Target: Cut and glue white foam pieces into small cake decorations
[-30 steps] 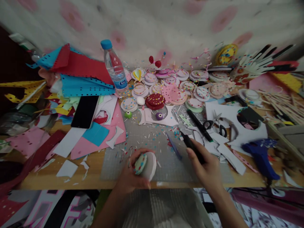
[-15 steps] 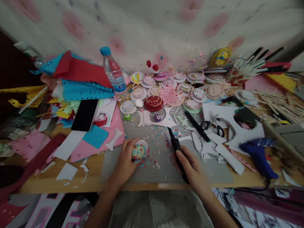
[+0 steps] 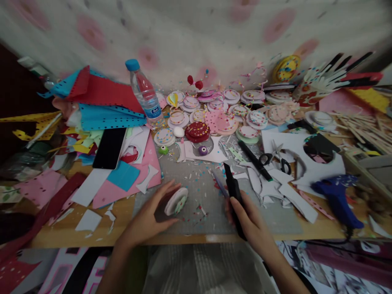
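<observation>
A small round foam disc [image 3: 177,202], white with a green face and coloured dots, stands tilted on its edge on the grey cutting mat [image 3: 196,222]. My left hand [image 3: 151,210] is spread beside it, thumb and fingers apart; whether the palm touches the disc I cannot tell. In my right hand [image 3: 245,216] a black utility knife [image 3: 233,190] points away from me. A thin purplish pointed stick [image 3: 219,182] also sticks out of that hand. Tiny red, blue and white bits [image 3: 199,211] lie scattered between my hands.
Behind the mat stand several decorated foam discs [image 3: 198,131] and a water bottle [image 3: 145,94]. To the left lie a phone [image 3: 110,148] and coloured felt sheets [image 3: 107,96]. Scissors [image 3: 277,157], a black marker [image 3: 255,160], white foam scraps [image 3: 298,202] and a blue glue gun [image 3: 338,200] lie to the right.
My left hand has moved left and its fingers have spread. The disc, earlier lying face up with loose bits on it, now stands tilted, and the bits lie on the mat.
</observation>
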Available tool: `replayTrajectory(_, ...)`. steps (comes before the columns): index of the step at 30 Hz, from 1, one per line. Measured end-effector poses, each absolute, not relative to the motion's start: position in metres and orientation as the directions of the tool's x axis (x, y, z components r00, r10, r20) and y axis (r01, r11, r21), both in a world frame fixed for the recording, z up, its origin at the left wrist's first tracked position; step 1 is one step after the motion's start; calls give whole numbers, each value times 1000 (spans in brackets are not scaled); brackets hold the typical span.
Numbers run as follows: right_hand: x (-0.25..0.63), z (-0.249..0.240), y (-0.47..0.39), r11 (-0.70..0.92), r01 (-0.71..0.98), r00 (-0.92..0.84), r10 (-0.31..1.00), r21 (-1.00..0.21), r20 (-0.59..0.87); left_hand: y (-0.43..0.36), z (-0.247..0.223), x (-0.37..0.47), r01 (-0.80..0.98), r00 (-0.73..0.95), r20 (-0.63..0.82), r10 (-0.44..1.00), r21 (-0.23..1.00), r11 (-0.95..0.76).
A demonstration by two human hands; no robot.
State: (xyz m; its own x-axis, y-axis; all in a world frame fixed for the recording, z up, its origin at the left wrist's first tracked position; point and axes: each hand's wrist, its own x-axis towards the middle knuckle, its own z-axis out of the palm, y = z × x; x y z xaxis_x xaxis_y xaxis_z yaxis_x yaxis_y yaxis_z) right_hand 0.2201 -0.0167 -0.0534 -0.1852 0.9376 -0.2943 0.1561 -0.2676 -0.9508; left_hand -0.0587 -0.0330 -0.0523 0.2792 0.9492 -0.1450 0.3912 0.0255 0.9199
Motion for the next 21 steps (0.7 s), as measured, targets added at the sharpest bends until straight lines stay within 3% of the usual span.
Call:
replayTrajectory(4,223,-57,-17,-256,183,-178,941,-949,-288,-32,-49,-63,352,335,-151,930,936,25)
replayTrajectory(10,226,-58,-18,-282,171,-175,934,-944,-311,-27,-48,-64,548,269,-122,955,835,-48)
replayTrajectory(21,209,-55,-29,-329,161,-241,901,-931,-360,-27,-34,-57,700,286,-38,958,691,-181)
